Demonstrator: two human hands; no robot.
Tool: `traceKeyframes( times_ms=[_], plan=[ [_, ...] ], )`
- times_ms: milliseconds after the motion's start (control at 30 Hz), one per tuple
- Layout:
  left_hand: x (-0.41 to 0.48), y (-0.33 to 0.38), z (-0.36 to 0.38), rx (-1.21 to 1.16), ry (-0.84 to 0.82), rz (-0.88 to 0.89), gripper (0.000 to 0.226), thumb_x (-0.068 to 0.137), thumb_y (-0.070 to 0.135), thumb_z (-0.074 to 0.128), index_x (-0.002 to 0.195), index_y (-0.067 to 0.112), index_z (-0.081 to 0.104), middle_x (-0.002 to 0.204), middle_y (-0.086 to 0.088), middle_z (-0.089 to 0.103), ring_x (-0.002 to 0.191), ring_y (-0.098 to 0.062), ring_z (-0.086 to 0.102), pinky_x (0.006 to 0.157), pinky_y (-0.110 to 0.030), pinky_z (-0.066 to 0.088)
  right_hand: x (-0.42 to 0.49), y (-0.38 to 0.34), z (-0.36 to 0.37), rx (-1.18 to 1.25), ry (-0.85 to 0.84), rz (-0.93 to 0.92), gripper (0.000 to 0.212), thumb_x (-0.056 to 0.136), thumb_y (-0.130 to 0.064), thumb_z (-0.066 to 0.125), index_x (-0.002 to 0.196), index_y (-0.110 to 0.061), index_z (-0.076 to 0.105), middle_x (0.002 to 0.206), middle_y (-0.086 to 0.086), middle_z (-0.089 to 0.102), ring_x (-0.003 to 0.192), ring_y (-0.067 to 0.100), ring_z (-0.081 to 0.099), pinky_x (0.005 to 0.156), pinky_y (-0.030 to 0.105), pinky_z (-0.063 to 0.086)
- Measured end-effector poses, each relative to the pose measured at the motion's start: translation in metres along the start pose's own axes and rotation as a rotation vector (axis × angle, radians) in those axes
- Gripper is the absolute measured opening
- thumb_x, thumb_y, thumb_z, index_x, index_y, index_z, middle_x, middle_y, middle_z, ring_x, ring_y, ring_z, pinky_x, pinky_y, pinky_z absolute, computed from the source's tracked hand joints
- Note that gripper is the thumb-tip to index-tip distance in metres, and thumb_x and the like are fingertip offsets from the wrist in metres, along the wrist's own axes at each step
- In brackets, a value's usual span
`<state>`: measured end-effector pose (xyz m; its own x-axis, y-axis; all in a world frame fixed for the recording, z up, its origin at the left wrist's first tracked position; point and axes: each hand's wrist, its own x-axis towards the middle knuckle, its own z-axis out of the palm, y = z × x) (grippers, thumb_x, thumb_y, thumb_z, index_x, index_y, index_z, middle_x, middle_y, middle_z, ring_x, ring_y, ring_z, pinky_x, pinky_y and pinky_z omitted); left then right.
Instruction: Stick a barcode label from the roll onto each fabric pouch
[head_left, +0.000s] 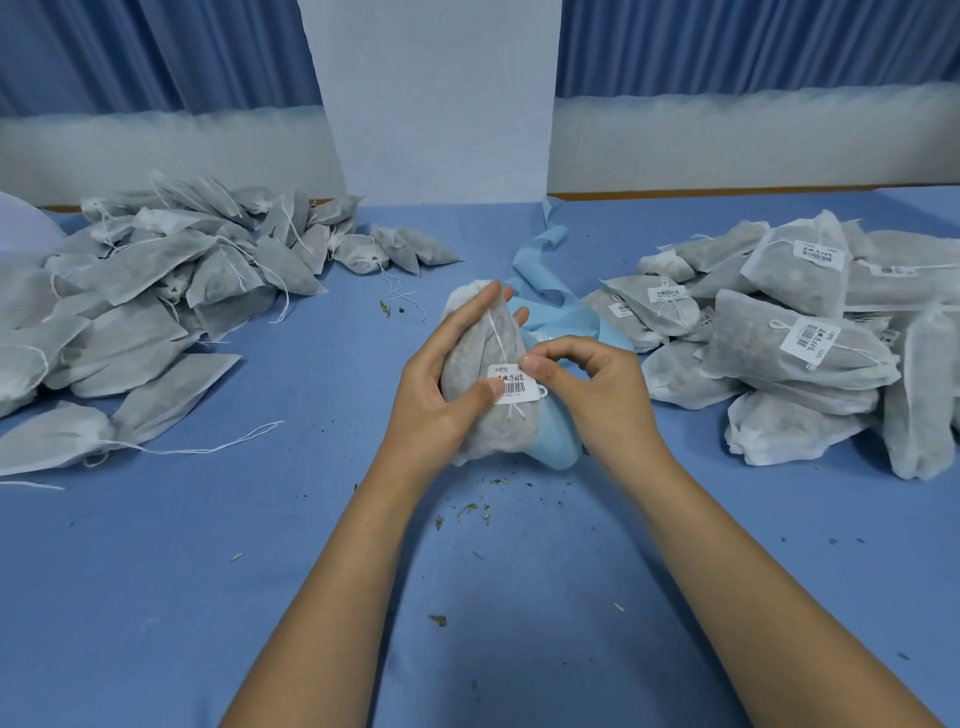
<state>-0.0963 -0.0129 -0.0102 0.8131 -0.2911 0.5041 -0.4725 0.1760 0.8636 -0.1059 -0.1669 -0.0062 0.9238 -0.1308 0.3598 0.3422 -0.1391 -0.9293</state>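
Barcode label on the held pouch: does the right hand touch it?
Touching. The head view shows the right hand with fingertips on the barcode label, at its upper right corner.

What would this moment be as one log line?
step: sticking label on pouch | left hand: holds pouch | right hand: pinches label

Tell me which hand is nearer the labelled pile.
Right. The right hand pinches the label on the pouch, just left of the labelled pile. The left hand grips the pouch from its far side, further from the pile.
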Motion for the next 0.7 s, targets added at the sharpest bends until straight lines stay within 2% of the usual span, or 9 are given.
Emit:
traceKeyframes(
  times_ms=[200, 233, 300, 400, 467, 533, 600, 633, 700],
  plan=[
    [0.004, 0.001, -0.002, 0.029, 0.052, 0.008, 0.068, 0.081, -0.011, 0.054, 0.141, 0.021, 0.046, 0.147, -0.002, 0.048, 0.134, -0.028, 0.048, 0.108, -0.060, 0.037, 0.000, -0.005, -0.003, -0.031, -0.052, -0.010, 0.019, 0.079, -0.011, 0.075, 0.074, -0.029, 0.070, 0.085, -0.011, 0.065, 0.092, 0.006, 0.059, 0.087, 0.013, 0.042],
    [0.006, 0.002, -0.003, 0.082, 0.065, 0.019, 0.068, 0.081, -0.009, 0.056, 0.139, 0.025, 0.048, 0.146, 0.001, 0.050, 0.134, -0.025, 0.048, 0.110, -0.057, 0.037, 0.001, -0.006, -0.003, -0.037, -0.033, -0.011, 0.018, 0.078, -0.010, 0.076, 0.074, -0.027, 0.070, 0.088, -0.005, 0.064, 0.093, 0.008, 0.059, 0.088, 0.014, 0.042],
    [0.012, 0.007, -0.004, 0.249, 0.106, 0.060, 0.063, 0.082, -0.001, 0.061, 0.132, 0.037, 0.052, 0.140, 0.013, 0.054, 0.133, -0.010, 0.048, 0.110, -0.039, 0.040, 0.007, -0.010, -0.002, -0.031, 0.024, -0.008, 0.016, 0.079, -0.010, 0.075, 0.074, -0.025, 0.070, 0.093, 0.004, 0.064, 0.092, 0.009, 0.059, 0.088, 0.014, 0.042],
    [0.027, 0.021, -0.011, 0.334, 0.175, 0.109, 0.052, 0.085, 0.008, 0.067, 0.127, 0.038, 0.058, 0.131, 0.014, 0.055, 0.124, 0.001, 0.050, 0.087, -0.015, 0.048, 0.018, -0.018, 0.001, 0.013, 0.090, -0.013, 0.015, 0.079, -0.014, 0.076, 0.074, -0.027, 0.071, 0.094, 0.002, 0.065, 0.093, 0.008, 0.059, 0.083, 0.009, 0.041],
    [0.039, 0.032, -0.018, 0.406, 0.226, 0.149, 0.050, 0.085, 0.003, 0.068, 0.127, 0.030, 0.060, 0.126, 0.006, 0.053, 0.119, -0.001, 0.050, 0.083, -0.016, 0.049, 0.027, -0.026, 0.004, 0.042, 0.096, -0.031, 0.014, 0.078, -0.016, 0.077, 0.075, -0.028, 0.071, 0.093, 0.000, 0.068, 0.096, 0.009, 0.061, 0.084, 0.011, 0.042],
    [0.051, 0.045, -0.021, 0.542, 0.246, 0.213, 0.046, 0.084, -0.001, 0.068, 0.124, 0.022, 0.064, 0.123, 0.002, 0.050, 0.117, -0.004, 0.049, 0.092, -0.030, 0.050, 0.035, -0.033, 0.007, 0.046, 0.056, -0.060, 0.017, 0.078, -0.014, 0.077, 0.077, -0.030, 0.070, 0.088, -0.007, 0.070, 0.101, 0.016, 0.062, 0.089, 0.020, 0.044],
    [0.061, 0.056, -0.021, 0.641, 0.242, 0.289, 0.042, 0.083, -0.004, 0.067, 0.119, 0.017, 0.067, 0.121, -0.002, 0.050, 0.116, -0.006, 0.049, 0.098, -0.031, 0.046, 0.041, -0.039, 0.009, 0.053, 0.028, -0.079, 0.017, 0.079, -0.012, 0.076, 0.082, -0.028, 0.069, 0.088, -0.009, 0.071, 0.102, 0.018, 0.063, 0.092, 0.027, 0.046],
    [0.064, 0.060, -0.020, 0.670, 0.234, 0.323, 0.041, 0.082, -0.006, 0.067, 0.117, 0.016, 0.068, 0.121, -0.003, 0.051, 0.116, -0.004, 0.049, 0.100, -0.027, 0.044, 0.043, -0.040, 0.010, 0.074, 0.026, -0.079, 0.018, 0.079, -0.011, 0.076, 0.087, -0.026, 0.069, 0.088, -0.008, 0.070, 0.099, 0.013, 0.064, 0.090, 0.025, 0.046],
    [0.069, 0.065, -0.017, 0.690, 0.215, 0.357, 0.040, 0.082, -0.007, 0.067, 0.114, 0.016, 0.069, 0.120, -0.007, 0.055, 0.114, 0.000, 0.049, 0.100, -0.025, 0.043, 0.044, -0.043, 0.010, 0.142, 0.027, -0.058, 0.024, 0.080, -0.008, 0.075, 0.098, -0.022, 0.067, 0.087, -0.007, 0.068, 0.089, -0.004, 0.064, 0.081, 0.010, 0.044]
  ],
)
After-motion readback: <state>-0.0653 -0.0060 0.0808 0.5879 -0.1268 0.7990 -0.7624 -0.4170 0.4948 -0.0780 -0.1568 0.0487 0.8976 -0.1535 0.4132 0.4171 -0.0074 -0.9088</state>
